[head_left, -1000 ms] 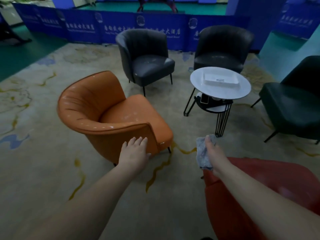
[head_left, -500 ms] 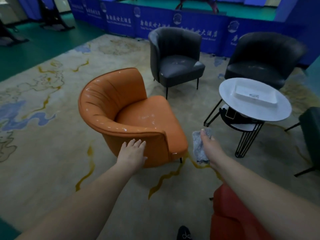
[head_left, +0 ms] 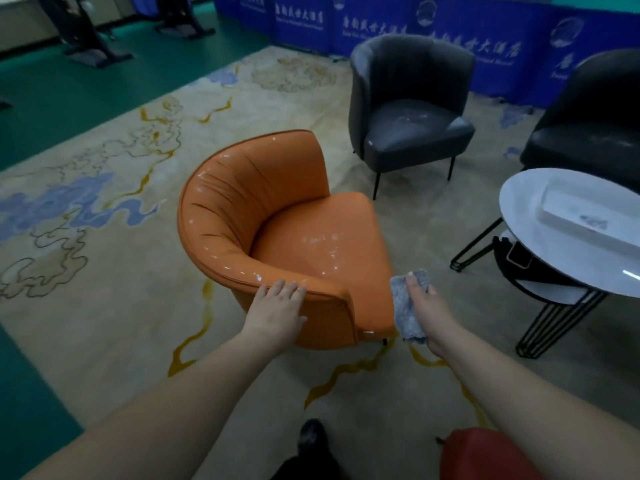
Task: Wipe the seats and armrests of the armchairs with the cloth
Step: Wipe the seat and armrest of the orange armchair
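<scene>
Nearby, grey armchair (head_left: pixel 412 109) beside round table (head_left: pixel 519 220).

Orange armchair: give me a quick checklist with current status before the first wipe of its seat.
1. Cloth gripped in right hand: ok.
2. Left hand resting flat on the near armrest: ok.
3. Orange armchair seat unobstructed, white smears visible: ok.
4. Cloth touching the seat: not ok, it hangs off the front corner.
5. Cloth damp enough: cannot tell.
6. Round table clear of the wiping path: ok.
</scene>
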`<state>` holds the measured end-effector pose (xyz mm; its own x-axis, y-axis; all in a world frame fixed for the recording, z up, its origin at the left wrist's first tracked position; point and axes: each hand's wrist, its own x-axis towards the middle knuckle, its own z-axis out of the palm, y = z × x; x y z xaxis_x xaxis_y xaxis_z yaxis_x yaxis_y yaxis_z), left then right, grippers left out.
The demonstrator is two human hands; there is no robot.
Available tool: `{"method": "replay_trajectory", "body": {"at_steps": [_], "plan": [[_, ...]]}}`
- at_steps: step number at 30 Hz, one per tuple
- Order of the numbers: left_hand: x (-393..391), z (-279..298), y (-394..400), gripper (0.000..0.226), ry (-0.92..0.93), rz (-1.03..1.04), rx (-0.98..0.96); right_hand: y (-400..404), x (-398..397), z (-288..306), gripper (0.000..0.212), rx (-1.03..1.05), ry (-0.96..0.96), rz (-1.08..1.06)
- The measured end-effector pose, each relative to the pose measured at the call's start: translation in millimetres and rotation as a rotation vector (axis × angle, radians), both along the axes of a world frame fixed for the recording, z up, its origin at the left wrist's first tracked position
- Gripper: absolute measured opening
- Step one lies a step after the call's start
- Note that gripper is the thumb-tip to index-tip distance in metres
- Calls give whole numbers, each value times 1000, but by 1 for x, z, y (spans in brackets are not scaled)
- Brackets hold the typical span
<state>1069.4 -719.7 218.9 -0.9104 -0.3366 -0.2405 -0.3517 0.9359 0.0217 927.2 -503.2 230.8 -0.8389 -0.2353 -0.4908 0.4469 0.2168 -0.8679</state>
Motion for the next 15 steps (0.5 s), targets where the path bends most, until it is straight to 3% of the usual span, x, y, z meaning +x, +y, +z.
{"method": "replay_trajectory", "body": {"at_steps": [15], "plan": [[-137, -11, -110, 62, 33, 13, -16, -107, -137, 4, 34, 21, 22, 86]]}}
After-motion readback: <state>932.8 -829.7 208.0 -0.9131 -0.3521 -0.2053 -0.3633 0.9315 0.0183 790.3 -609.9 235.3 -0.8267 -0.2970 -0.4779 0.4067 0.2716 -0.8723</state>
